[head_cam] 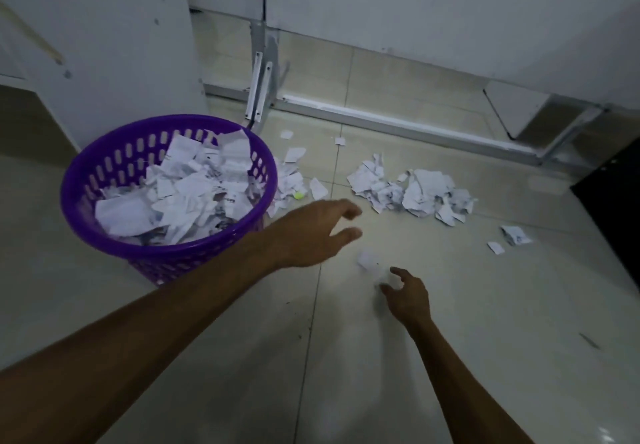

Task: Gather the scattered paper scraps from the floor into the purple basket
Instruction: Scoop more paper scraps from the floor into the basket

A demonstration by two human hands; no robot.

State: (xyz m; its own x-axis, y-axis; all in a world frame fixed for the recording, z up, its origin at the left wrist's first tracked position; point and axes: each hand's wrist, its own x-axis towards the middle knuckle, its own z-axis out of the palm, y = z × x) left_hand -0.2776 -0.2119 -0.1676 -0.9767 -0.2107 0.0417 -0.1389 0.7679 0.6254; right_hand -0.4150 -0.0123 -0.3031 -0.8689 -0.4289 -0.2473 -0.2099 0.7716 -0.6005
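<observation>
Glossy tiled floor [450, 305]; crumpled paper scraps [412, 192] beside slotted purple basket [114, 163].

— Where are we, would we say?
— An office or back room, we think: pale glossy floor tiles [433, 305], white partition panels [415, 11] on metal feet [258, 90], a metal floor rail [398, 120].
— And the torn printed paper scraps [412, 189]?
— They suit office waste, as does the purple basket [166, 184] full of them.

Round purple plastic slotted basket [104, 173] is sitting left on the tiled floor [485, 305], torn white paper scraps [412, 191] lying to its right, more piling inside it.
</observation>
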